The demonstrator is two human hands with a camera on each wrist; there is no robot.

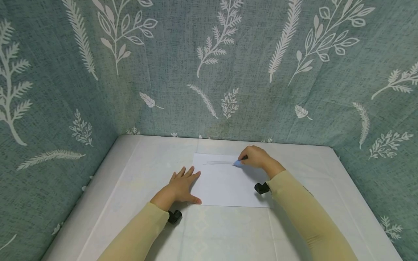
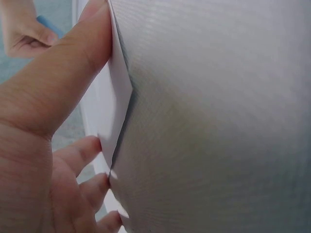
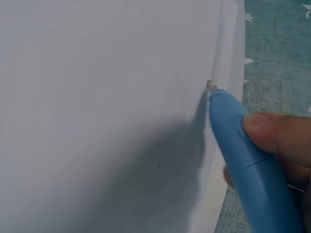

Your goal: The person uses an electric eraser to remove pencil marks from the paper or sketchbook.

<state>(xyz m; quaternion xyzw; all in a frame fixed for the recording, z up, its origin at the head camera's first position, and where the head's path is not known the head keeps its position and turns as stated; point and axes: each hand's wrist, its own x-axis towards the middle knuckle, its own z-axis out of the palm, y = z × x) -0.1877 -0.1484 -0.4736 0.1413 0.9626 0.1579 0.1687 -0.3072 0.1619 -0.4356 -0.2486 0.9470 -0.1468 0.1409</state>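
Note:
A white sheet of paper [image 1: 228,185] lies on the white table [image 1: 137,174], with faint grey lines [image 1: 218,162] near its far edge. My right hand [image 1: 255,158] pinches a light blue pen [image 1: 237,163] and holds its tip on the paper at the end of those lines. In the right wrist view the pen [image 3: 248,165] is gripped by thumb and fingers, tip touching the sheet [image 3: 107,107]. My left hand [image 1: 181,186] lies flat with straight fingers on the sheet's left edge. The left wrist view shows its thumb [image 2: 58,77] pressing the paper edge [image 2: 114,111].
Teal fabric with white leaf prints [image 1: 209,65] walls the table at the back and both sides. A black wrist camera mount [image 1: 174,216] sits under the left wrist and another [image 1: 262,188] under the right. The table surface [image 1: 222,232] stretches toward me.

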